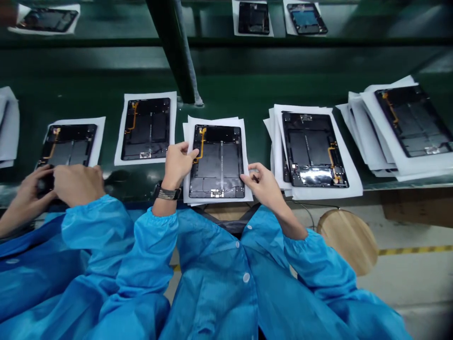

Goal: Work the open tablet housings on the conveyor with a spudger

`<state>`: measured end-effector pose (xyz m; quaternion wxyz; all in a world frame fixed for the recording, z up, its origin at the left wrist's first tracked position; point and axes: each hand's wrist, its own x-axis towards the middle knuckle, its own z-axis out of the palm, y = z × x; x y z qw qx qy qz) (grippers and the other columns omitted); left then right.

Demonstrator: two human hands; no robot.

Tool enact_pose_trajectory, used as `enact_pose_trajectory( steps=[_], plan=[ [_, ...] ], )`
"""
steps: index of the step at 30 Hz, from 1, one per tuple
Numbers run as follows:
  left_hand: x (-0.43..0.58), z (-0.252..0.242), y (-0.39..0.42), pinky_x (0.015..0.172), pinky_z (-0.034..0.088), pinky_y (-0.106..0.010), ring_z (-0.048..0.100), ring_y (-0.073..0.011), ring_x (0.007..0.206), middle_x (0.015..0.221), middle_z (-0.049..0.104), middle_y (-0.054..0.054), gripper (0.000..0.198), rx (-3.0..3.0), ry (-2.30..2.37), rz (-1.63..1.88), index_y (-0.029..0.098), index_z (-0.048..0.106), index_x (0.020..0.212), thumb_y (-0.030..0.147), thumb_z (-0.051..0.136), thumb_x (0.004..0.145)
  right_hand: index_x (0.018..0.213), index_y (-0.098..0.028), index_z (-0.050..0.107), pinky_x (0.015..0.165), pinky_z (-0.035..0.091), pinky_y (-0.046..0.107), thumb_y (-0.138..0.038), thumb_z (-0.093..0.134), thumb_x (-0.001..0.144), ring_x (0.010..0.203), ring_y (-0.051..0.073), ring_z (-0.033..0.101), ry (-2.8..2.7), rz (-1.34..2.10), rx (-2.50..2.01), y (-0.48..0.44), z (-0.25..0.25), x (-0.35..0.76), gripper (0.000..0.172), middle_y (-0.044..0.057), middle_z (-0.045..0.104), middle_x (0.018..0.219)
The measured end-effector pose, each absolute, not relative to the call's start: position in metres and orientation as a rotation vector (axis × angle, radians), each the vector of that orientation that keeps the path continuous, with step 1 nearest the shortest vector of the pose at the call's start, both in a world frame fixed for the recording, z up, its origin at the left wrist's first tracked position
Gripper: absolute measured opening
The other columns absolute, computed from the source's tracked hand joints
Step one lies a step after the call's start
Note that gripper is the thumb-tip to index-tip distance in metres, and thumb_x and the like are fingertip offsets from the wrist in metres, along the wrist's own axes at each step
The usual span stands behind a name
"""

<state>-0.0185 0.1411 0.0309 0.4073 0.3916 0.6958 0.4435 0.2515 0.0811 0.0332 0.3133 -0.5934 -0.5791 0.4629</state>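
An opened tablet housing (208,167), black inside with an orange flex cable (202,144) along its upper left, lies on white sheets (190,127) in front of me. My left hand (178,164) is closed on the housing's left edge, thumb over the rim near the cable. At the lower right edge, my right hand (264,184) pinches the rim with its thumb, the other fingers curled beside the sheets. What the fingertips touch beneath is hidden.
More tablet housings on paper lie left (148,125) and right (314,146), with another stacked farther right (417,120). A co-worker's hands (78,184) work at the left. A green post (177,52) rises behind; a round wooden stool (348,241) stands below the bench.
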Motion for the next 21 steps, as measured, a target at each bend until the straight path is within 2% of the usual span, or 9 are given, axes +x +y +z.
enact_pose_trajectory(
  steps=[2,4,7,10,12,14,16,19,21],
  plan=[
    [-0.018,0.027,0.14,0.086,0.044,-0.031,0.057,-0.0219,0.082,0.071,0.055,0.001,0.016,1.089,1.833,1.116,0.019,0.071,0.076,0.017,0.085,0.068,0.101,-0.022,0.059,0.063,0.033,0.03,-0.047,0.068,0.093,0.059,0.016,0.045,-1.617,1.108,-1.6,0.08,0.032,0.25,0.028,-0.007,0.049,0.06],
    [-0.019,0.026,0.134,0.089,0.045,-0.033,0.057,-0.0216,0.08,0.08,0.059,0.0,0.022,1.229,1.917,1.098,0.02,0.075,0.093,0.02,0.083,0.073,0.103,-0.022,0.062,0.065,0.034,0.031,-0.05,0.067,0.095,0.062,0.017,0.05,-1.682,1.038,-1.632,0.078,0.033,0.251,0.029,-0.006,0.051,0.063],
    [-0.028,0.026,0.107,0.083,0.048,-0.034,0.059,-0.0196,0.078,0.101,0.067,-0.005,0.031,1.488,1.985,1.072,0.021,0.074,0.114,0.028,0.076,0.084,0.109,-0.022,0.066,0.067,0.036,0.031,-0.053,0.066,0.097,0.067,0.018,0.053,-1.663,0.961,-1.684,0.072,0.039,0.254,0.034,-0.004,0.053,0.069],
    [-0.037,0.028,0.069,0.081,0.052,-0.033,0.066,-0.0224,0.096,0.113,0.068,-0.007,0.019,1.607,1.953,1.116,0.024,0.075,0.109,0.032,0.071,0.093,0.108,-0.022,0.07,0.07,0.04,0.031,-0.05,0.064,0.099,0.074,0.019,0.055,-1.541,0.977,-1.646,0.064,0.047,0.26,0.03,0.0,0.057,0.077],
    [-0.039,0.03,0.047,0.092,0.054,-0.036,0.066,-0.0253,0.11,0.116,0.068,-0.007,0.014,1.681,1.887,1.095,0.025,0.076,0.105,0.032,0.068,0.096,0.1,-0.021,0.073,0.068,0.041,0.031,-0.05,0.06,0.101,0.073,0.019,0.054,-1.47,1.078,-1.589,0.062,0.053,0.263,0.031,0.002,0.059,0.077],
    [-0.037,0.032,0.035,0.106,0.052,-0.044,0.064,-0.0281,0.121,0.123,0.068,-0.008,0.015,1.794,1.821,1.028,0.025,0.077,0.107,0.03,0.065,0.099,0.094,-0.02,0.075,0.064,0.041,0.031,-0.055,0.055,0.104,0.068,0.018,0.053,-1.419,1.204,-1.548,0.062,0.059,0.264,0.041,0.002,0.059,0.074],
    [-0.034,0.034,0.034,0.115,0.048,-0.051,0.058,-0.0307,0.131,0.135,0.065,-0.01,0.02,1.91,1.763,0.938,0.026,0.077,0.114,0.027,0.062,0.101,0.092,-0.02,0.076,0.067,0.045,0.032,-0.061,0.052,0.105,0.071,0.019,0.057,-1.41,1.27,-1.503,0.065,0.063,0.264,0.049,0.004,0.062,0.078],
    [-0.029,0.034,0.043,0.12,0.045,-0.057,0.05,-0.0333,0.142,0.15,0.057,-0.012,0.025,2.028,1.691,0.838,0.025,0.076,0.12,0.022,0.059,0.103,0.091,-0.021,0.078,0.073,0.048,0.032,-0.068,0.05,0.104,0.081,0.021,0.062,-1.474,1.22,-1.498,0.068,0.067,0.264,0.056,0.006,0.065,0.083],
    [-0.027,0.034,0.049,0.122,0.042,-0.06,0.048,-0.0339,0.145,0.153,0.055,-0.012,0.023,2.07,1.65,0.809,0.024,0.076,0.118,0.02,0.058,0.103,0.094,-0.021,0.079,0.064,0.043,0.031,-0.071,0.048,0.104,0.071,0.019,0.056,-1.528,1.221,-1.545,0.068,0.069,0.266,0.06,0.004,0.059,0.073]
  ],
)
